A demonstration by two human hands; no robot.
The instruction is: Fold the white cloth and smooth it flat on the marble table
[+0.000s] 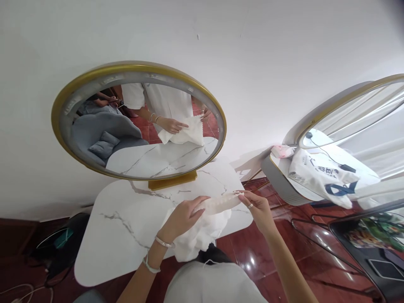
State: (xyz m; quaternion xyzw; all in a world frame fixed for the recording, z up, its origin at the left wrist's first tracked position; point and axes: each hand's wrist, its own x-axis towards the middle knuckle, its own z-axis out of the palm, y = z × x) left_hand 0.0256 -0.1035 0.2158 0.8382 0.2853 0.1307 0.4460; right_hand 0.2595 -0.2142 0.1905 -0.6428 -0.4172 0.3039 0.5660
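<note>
A thin white cloth (pixel 205 235) with a ruffled edge hangs between my hands, over the near edge of the marble-patterned table and in front of my lap. My left hand (pixel 181 216) grips it near the upper left, thumb against the fabric. At the strip's right end, my right hand (pixel 259 208) pinches the edge between thumb and fingers; a ring shows on one finger. The upper strip is stretched between both hands, while the lower part falls in loose folds. What lies under the folds is hidden.
A gold-rimmed round mirror (pixel 139 68) stands on the white table (pixel 104 240), reflecting my hands and a grey chair. At right are a second table (pixel 280 185) with a printed white bag (pixel 312 168), a tissue pack (pixel 282 151) and another mirror. A black chair (pixel 344 227) holds several items.
</note>
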